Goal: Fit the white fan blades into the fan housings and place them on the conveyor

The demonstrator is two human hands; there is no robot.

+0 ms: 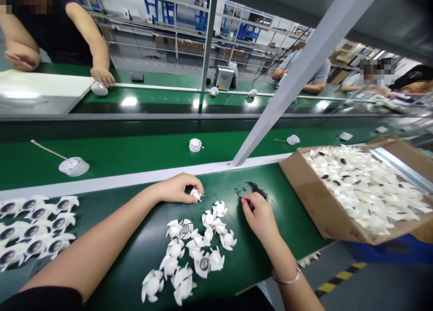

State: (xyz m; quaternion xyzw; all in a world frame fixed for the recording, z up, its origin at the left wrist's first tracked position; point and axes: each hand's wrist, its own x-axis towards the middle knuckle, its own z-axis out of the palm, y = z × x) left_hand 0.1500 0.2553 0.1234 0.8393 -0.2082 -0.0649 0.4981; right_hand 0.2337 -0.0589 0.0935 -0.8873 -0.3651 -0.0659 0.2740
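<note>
Near the work surface's far edge, my left hand point(179, 188) is closed around a white fan impeller point(195, 193), mostly covered by the fingers. My right hand point(259, 211) is pinched together just in front of a scatter of tiny black pieces point(256, 189). Anything between those fingertips is too small to make out. Between my forearms lies a loose group of white fan impellers point(176, 248), some with their dark hollow centres facing up. Further left, more impellers point(34, 229) stand in neat rows, hollow sides up.
An open cardboard box point(304, 189) full of white impellers stands at right. A slanted metal post point(291, 90) rises from the white rail. Beyond it, a green conveyor point(152, 144) carries round white housings point(195, 145). Several people sit across the line, one hand point(102, 76) touching a housing.
</note>
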